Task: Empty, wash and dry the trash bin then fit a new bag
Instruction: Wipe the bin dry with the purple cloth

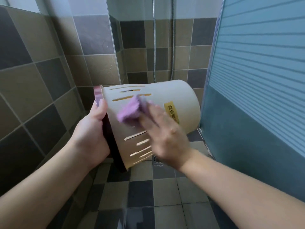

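Cream plastic trash bin with slotted sides (165, 103) is mid-frame, held off the floor on its side: dark rim to the left, closed base toward the upper right. Yellow label with dark print (171, 111) sits on the bin wall near the base end.

Left hand (92, 129) is clamped on the rim at centre left, thumb over the outer wall, fingers hidden inside the opening.

Right hand (166, 134) lies on the bin's side wall at centre, fingers spread flat and pressing a crumpled purple cloth (132, 111) against the wall just left of the label. Not closed around the cloth, only pinning it to the plastic. Hand and cloth are motion-blurred.

Background: brown and grey tiled wall (41, 66) fills the left of the frame, checkered tile floor (165, 192) the bottom. Round metal floor drain (157, 159) shows just under the bin, beside the right wrist. Frosted striped glass shower door (255, 71) on the right. Metal shower hose (154, 38) hangs top centre.
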